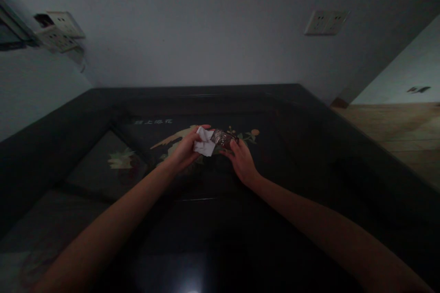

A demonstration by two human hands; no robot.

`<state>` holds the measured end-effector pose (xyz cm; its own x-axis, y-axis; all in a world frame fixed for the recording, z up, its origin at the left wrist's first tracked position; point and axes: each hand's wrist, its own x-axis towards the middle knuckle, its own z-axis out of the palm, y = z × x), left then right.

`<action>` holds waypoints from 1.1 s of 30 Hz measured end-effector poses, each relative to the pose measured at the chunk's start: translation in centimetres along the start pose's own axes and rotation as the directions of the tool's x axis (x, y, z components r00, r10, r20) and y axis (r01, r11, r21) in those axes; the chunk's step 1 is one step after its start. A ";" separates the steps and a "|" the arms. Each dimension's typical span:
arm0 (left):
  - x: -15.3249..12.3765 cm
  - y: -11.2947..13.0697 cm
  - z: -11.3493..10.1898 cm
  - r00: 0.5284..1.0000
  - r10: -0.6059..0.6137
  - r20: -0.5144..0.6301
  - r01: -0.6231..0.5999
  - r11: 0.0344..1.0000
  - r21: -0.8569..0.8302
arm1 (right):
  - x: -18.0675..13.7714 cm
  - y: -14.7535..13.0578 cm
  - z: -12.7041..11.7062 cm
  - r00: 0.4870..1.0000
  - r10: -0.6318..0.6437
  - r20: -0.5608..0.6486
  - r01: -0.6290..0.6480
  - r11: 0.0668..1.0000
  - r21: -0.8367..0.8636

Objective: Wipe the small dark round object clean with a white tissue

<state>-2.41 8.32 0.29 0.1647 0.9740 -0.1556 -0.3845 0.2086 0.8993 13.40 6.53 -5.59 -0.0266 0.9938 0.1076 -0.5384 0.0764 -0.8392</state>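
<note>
Over the dark glossy tabletop (240, 219), my two hands meet near the middle of the view. Between the thumb and fingers of my left hand (187, 149) is a crumpled white tissue (205, 142). My right hand (242, 158) grips a shiny, dark transparent object with a patterned surface, perhaps a drinking glass (222, 138), tilted on its side. Its left end touches or lies just beside the tissue; whether any tissue is inside it I cannot tell. The room is dim, so fine detail is lost.
A pale wall with a double socket (327, 23) rises behind the table. More sockets (64, 24) and a power strip (57, 39) are at the upper left. Painted flowers (254, 133) and lettering decorate the tabletop. Wooden floor (405, 128) shows at the right.
</note>
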 end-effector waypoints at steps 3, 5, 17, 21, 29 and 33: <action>0.3 -0.1 -0.2 0.999 -0.033 -0.025 0.032 0.999 -0.039 | 0.0 0.0 -0.1 1.000 -0.010 0.013 0.010 1.000 -0.016; 0.4 -0.2 -0.3 0.999 -0.035 -0.013 0.034 0.996 -0.080 | 0.0 0.0 -0.2 1.000 -0.014 0.017 0.014 1.000 -0.024; 0.4 0.2 -0.2 0.993 -0.084 -0.079 0.076 0.992 -0.100 | -0.1 -0.5 -0.2 0.998 -0.051 0.028 0.053 0.995 -0.079; 0.5 0.0 -0.4 0.991 -0.103 -0.087 0.093 0.989 -0.114 | 0.1 -0.5 -0.3 0.998 -0.070 -0.006 0.069 0.992 -0.109; 0.8 -0.1 -1.0 0.988 -0.107 -0.111 0.096 0.990 -0.100 | -0.2 -0.6 -0.6 0.994 -0.108 0.029 0.110 0.990 -0.091; 1.1 -0.6 -1.7 0.989 0.006 -0.146 -0.006 1.000 0.003 | -0.7 -0.7 -0.2 0.987 -0.052 0.153 0.061 0.997 -0.055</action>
<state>-3.51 9.46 -1.08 0.0275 0.9777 -0.2080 -0.3823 0.2025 0.9016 13.97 5.83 -5.22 -0.1267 0.9646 0.2313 -0.4921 0.1414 -0.8590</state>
